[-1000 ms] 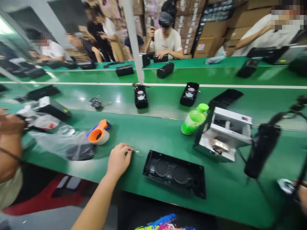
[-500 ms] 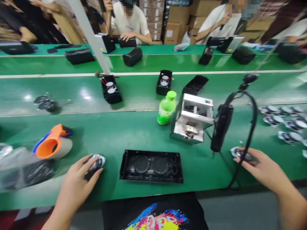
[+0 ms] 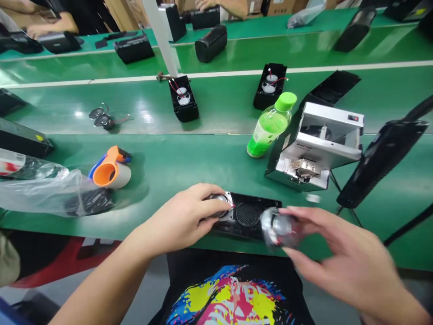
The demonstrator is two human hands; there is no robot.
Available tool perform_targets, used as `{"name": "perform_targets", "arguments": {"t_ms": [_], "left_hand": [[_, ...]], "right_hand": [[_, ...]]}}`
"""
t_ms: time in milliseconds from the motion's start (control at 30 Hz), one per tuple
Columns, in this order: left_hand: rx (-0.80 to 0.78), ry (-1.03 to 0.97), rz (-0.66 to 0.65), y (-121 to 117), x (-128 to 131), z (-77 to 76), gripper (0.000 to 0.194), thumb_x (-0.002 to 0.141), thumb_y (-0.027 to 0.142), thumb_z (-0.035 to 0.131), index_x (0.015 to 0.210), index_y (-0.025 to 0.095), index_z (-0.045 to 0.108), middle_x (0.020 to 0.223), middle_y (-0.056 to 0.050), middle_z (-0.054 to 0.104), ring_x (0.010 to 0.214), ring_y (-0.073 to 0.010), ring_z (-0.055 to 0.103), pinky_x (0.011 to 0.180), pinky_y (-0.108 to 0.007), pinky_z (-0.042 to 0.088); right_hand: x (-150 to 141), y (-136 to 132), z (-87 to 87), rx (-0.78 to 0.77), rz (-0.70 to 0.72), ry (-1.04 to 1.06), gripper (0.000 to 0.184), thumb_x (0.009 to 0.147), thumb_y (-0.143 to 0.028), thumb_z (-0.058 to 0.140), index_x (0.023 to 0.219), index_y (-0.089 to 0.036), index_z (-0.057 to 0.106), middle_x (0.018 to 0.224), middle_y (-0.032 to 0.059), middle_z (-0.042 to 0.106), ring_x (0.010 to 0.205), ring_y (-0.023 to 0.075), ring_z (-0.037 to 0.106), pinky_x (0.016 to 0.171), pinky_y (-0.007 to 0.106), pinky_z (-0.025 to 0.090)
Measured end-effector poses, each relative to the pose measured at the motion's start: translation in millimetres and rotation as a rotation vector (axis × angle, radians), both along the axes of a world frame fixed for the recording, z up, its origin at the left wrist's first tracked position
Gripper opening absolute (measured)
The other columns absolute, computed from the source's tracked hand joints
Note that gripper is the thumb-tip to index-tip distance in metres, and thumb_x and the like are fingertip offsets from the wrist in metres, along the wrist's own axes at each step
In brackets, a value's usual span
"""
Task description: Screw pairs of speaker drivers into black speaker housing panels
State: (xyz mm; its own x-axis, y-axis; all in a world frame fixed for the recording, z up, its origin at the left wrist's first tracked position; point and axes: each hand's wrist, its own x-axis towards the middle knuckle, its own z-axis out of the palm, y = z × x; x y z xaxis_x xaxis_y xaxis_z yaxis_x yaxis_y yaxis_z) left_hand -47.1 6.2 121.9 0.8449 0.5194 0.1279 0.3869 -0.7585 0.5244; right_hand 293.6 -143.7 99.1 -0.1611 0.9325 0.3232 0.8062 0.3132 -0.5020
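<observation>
A black plastic speaker panel with round grilles lies before me near the table's front edge. My left hand is closed around a round speaker driver with a metal frame, at the panel's left part. In my right hand is a second speaker driver, blurred by motion, held between thumb and fingers over the panel's right end. One round grille shows between the two drivers. The panel's left end is largely covered by my left hand.
Beyond the panel stand a green-capped bottle and a silver screw feeder. A black electric screwdriver hangs at right. An orange tape dispenser and plastic bag lie left. Black speaker housings sit on the green line.
Both hands have come inward from the table's left and right sides, each bringing a speaker driver to the black panel. The view has shifted downward and to the left.
</observation>
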Motion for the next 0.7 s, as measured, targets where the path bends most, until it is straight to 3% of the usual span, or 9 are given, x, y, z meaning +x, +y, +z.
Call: {"name": "perform_targets", "arguments": {"t_ms": [100,200,367,567,700], "left_hand": [[0.114,0.102,-0.112,6,14,-7.0,0.028,0.11,0.017,0.059,0.133,0.025,0.074,0.139,-0.011,0.074,0.121,-0.0247,0.075,0.101,-0.04,0.06],[0.157,0.155,-0.219,10,15,-12.5,0.025,0.111,0.019,0.059,0.129,0.025,0.075,0.13,-0.01,0.079,0.118,-0.0245,0.077,0.108,-0.045,0.053],[0.172,0.202,-0.229,15,19,-22.7,0.025,0.11,0.015,0.06,0.126,0.024,0.077,0.124,-0.009,0.081,0.114,-0.0241,0.078,0.114,-0.049,0.047],[0.141,0.192,-0.256,19,16,-37.3,0.026,0.113,0.017,0.058,0.131,0.024,0.075,0.129,-0.008,0.081,0.118,-0.0247,0.078,0.121,-0.054,0.042],[0.159,0.17,-0.259,17,12,-36.3,0.026,0.115,0.018,0.055,0.133,0.02,0.073,0.135,-0.01,0.08,0.127,-0.0261,0.076,0.128,-0.058,0.037]], "right_hand": [[-29,36,-14.5,0.039,0.143,-0.039,0.038,0.101,-0.032,0.072,0.136,-0.022,0.065,0.122,0.0031,0.081,0.101,0.0146,0.078,0.09,0.028,0.067],[-35,54,-24.7,0.019,0.231,-0.102,0.036,0.101,-0.032,0.073,0.135,-0.021,0.065,0.125,0.0021,0.08,0.108,0.0164,0.076,0.094,0.031,0.065],[-36,58,-28.5,0.013,0.225,-0.291,0.032,0.101,-0.038,0.076,0.124,-0.019,0.066,0.107,0.0036,0.079,0.09,0.0223,0.072,0.079,0.04,0.056],[-46,59,-26.8,-0.02,0.219,-0.445,0.029,0.102,-0.046,0.074,0.113,-0.02,0.067,0.092,0.0012,0.072,0.08,0.0222,0.064,0.075,0.04,0.043],[-50,60,-23.6,-0.025,0.222,-0.502,0.025,0.103,-0.044,0.072,0.106,-0.02,0.065,0.085,0.001,0.066,0.078,0.0222,0.06,0.074,0.04,0.038]]}}
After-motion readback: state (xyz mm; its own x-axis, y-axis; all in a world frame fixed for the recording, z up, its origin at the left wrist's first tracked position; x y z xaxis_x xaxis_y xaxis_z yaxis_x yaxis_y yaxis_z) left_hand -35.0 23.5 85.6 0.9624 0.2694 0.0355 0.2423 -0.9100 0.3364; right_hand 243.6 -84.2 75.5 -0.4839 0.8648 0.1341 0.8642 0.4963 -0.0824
